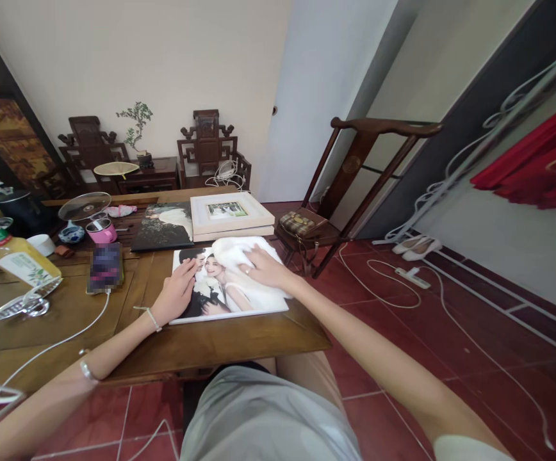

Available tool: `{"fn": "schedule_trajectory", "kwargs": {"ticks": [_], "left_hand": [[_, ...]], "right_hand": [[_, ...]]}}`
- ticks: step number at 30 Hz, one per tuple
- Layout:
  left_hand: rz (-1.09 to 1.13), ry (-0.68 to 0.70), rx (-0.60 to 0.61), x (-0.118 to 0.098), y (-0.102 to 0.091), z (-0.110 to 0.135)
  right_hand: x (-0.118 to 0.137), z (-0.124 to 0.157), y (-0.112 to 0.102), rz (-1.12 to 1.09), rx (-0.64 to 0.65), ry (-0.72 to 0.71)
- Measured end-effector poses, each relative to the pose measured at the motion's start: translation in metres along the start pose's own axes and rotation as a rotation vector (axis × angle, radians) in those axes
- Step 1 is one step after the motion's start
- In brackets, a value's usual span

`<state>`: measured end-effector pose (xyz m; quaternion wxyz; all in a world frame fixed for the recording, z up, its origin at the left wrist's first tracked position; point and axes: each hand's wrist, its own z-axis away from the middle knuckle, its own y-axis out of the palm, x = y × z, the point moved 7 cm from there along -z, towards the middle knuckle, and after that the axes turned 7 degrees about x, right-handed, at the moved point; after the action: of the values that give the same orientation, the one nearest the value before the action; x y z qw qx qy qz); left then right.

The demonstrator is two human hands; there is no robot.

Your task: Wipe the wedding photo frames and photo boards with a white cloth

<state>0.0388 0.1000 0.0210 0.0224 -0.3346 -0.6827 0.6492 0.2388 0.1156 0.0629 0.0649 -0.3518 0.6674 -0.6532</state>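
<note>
plainly, a wedding photo panel [213,282] with a white cloth [230,251] over its upper right

the panel lies flat near the front edge of a brown wooden table [259,339]. just behind it are a dark photo panel [157,238] and a white picture frame [253,221]. off to the left stand a pink mug [101,232], a phone [106,269] on its white cable [83,331], and a bottle of yellow liquid [21,256]. beyond the table, carved armchairs [207,144] stand either side of a small bonsai [137,125], before a pale wall [172,51]. at right, a wooden chair [352,166] bears a plaid bag [302,223]; below spread red floor tiles [451,339].

the left arm reaches in from the lower left, and the left hand [180,291] lies palm down on the panel's left side, fingers nearly straight and close together, with hold of nothing. the right arm slants in from the lower right; the right hand [264,267] rests palm down on the cloth, fingers a little spread. whether they clasp the cloth or only press it, i cannot tell.
</note>
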Motion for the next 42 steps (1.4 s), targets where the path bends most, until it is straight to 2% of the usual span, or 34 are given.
{"fn": "schedule_trajectory", "kwargs": {"ticks": [3,5,13,15,17,20,28,30,32,36,42], "left_hand": [[0.007,0.012,-0.008,0.000,0.000,0.000],[0.015,0.012,-0.019,0.000,-0.001,0.000],[0.026,0.000,-0.019,-0.002,0.000,0.001],[0.022,-0.005,-0.021,-0.002,0.000,0.001],[0.020,0.000,-0.020,-0.002,0.000,0.001],[0.024,0.012,-0.026,-0.002,0.000,0.001],[0.004,0.013,-0.037,0.001,0.002,0.000],[0.003,0.016,-0.035,0.001,0.002,0.001],[0.004,0.009,-0.030,0.001,0.001,0.001],[0.006,-0.010,-0.007,-0.002,0.000,0.001],[0.027,-0.026,0.007,-0.005,-0.002,0.001]], "right_hand": [[-0.005,-0.013,-0.001,0.010,-0.019,0.002],[0.003,-0.005,0.001,0.037,-0.020,-0.020],[0.078,0.091,0.013,0.011,0.081,-0.157],[0.090,0.107,0.014,-0.011,0.106,-0.194],[0.094,0.110,0.015,-0.033,0.109,-0.212],[0.085,0.093,0.014,-0.053,0.077,-0.186],[0.031,-0.004,0.011,0.065,0.012,-0.059],[0.023,-0.016,0.011,0.048,0.010,-0.050],[0.025,-0.017,0.012,0.028,0.017,-0.093],[0.054,0.014,0.018,0.029,0.071,-0.187],[0.106,0.084,0.022,0.033,0.183,-0.163]]}}
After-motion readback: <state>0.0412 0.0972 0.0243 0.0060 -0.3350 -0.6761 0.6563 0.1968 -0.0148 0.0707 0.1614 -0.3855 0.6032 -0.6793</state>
